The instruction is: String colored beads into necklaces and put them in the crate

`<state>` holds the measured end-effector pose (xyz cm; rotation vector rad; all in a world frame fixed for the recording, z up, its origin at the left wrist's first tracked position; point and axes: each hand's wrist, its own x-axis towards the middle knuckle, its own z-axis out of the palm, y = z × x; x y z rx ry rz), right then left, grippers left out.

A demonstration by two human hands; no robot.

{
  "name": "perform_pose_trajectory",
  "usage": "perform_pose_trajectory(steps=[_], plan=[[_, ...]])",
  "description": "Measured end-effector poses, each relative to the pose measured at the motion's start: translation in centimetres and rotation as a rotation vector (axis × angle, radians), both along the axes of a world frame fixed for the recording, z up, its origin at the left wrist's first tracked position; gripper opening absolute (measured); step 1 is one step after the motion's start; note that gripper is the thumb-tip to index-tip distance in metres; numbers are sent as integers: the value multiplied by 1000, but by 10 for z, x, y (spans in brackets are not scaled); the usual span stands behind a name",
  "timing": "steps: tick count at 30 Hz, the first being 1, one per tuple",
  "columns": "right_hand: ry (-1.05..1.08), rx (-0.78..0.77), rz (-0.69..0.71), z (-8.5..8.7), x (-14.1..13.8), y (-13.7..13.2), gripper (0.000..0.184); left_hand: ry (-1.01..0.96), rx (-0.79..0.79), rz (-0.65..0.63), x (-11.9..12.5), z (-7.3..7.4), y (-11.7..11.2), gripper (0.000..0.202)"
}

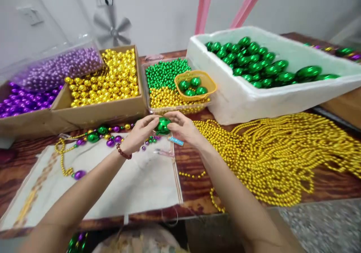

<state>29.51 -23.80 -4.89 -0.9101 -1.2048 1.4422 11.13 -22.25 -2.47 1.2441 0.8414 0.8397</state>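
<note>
Between my two hands is a shiny green ball (163, 126), held above the far edge of a white cloth (126, 185). My left hand (140, 131), with a brown bead bracelet at the wrist, grips the ball from the left. From the right, the fingers of my right hand (184, 128) close on the same ball. A string of purple, green and gold beads (93, 136) lies across the cloth to the left. Small green and purple beads (152, 139) sit just below the ball. Beside my right hand lies a light blue labelled strip (176, 141).
Long gold bead strands (267, 159) cover the table's right side. A white foam box (234, 98) holds large green balls. At the back stand a cardboard box (98, 108) of gold and purple beads, a clear tray (147, 95) and a yellow basket (210, 91) with green balls.
</note>
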Motion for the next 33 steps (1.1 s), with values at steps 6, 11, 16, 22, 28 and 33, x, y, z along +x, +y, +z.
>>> perform_pose_trajectory(steps=[6,11,16,22,28,33], plan=[[-381,97,-49,-26,-50,-43,50,-58,-144,112,-73,-31,-46,35],[-1051,-32,142,-58,-71,-93,20,-24,-194,405,-141,-74,-104,50],[-1336,-119,231,-79,-97,-131,15,63,9,438,-166,-105,-152,69],[-1593,-166,227,-82,-119,-136,25,-15,225,319,-171,-105,-163,72],[-1666,-186,205,-85,-122,-137,24,-16,338,303,-178,-99,-164,56],[-1616,-210,170,-84,-112,-137,21,22,438,318,-175,-97,-157,43]])
